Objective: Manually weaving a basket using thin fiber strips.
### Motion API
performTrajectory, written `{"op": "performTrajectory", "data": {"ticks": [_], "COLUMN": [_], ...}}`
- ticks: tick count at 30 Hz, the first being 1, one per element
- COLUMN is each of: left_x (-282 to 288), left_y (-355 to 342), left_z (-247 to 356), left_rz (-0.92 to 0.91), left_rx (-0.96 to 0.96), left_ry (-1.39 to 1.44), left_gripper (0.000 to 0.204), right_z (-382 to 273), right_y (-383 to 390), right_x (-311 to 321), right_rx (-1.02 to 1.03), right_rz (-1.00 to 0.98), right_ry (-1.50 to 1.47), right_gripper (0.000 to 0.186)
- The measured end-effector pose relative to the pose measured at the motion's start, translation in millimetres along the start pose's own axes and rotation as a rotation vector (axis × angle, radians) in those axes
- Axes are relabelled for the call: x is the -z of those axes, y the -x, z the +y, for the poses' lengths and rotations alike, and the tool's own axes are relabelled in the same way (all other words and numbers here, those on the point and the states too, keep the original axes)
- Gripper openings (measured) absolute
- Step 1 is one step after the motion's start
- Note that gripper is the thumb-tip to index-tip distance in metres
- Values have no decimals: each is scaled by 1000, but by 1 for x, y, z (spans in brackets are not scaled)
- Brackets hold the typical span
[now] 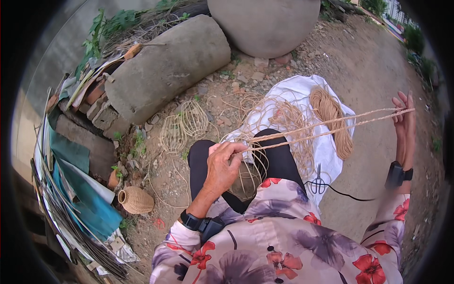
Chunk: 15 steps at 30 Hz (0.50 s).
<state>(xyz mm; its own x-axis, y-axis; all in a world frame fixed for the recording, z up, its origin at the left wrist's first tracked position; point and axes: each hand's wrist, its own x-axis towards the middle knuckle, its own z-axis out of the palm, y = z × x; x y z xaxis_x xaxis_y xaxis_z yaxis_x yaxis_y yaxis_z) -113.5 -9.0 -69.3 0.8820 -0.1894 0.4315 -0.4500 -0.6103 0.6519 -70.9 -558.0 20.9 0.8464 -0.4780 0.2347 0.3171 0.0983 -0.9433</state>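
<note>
My left hand [223,168] pinches twine over a pale open basket frame [250,180] held between my knees, partly hidden behind that hand. Two strands of tan twine [307,128] stretch taut to my right hand [403,110], raised at the far right with the cord looped in its fingers. Loose twine [288,113] lies tangled on a white sack [295,85], beside a thick tan hank [331,122]. Black-handled scissors [318,182] lie at the sack's lower edge, near a black cable [354,197].
Two wire frames [191,124] and a woven jute vessel [136,199] rest on the dirt to my left. A concrete pipe [168,68] and round concrete slab [262,23] are ahead. Teal sheeting [85,199] and rubble line the left wall. A dirt path [373,66] runs along the right.
</note>
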Motion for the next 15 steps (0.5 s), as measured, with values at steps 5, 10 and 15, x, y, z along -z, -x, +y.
{"op": "performTrajectory", "data": {"ticks": [5, 10, 15], "left_x": [-2, -5, 1], "left_y": [0, 2, 1], "left_z": [-2, -9, -11], "left_rz": [6, 45, 6], "left_rx": [-40, -198, -126], "left_ry": [-18, -60, -14], "left_gripper": [12, 12, 11], "right_z": [77, 170, 195], "right_y": [-36, 9, 75], "right_x": [125, 151, 59], "right_rx": [-62, -34, -292], "right_rz": [336, 565, -847], "right_ry": [-210, 882, 1599], "right_gripper": [58, 59, 68]}}
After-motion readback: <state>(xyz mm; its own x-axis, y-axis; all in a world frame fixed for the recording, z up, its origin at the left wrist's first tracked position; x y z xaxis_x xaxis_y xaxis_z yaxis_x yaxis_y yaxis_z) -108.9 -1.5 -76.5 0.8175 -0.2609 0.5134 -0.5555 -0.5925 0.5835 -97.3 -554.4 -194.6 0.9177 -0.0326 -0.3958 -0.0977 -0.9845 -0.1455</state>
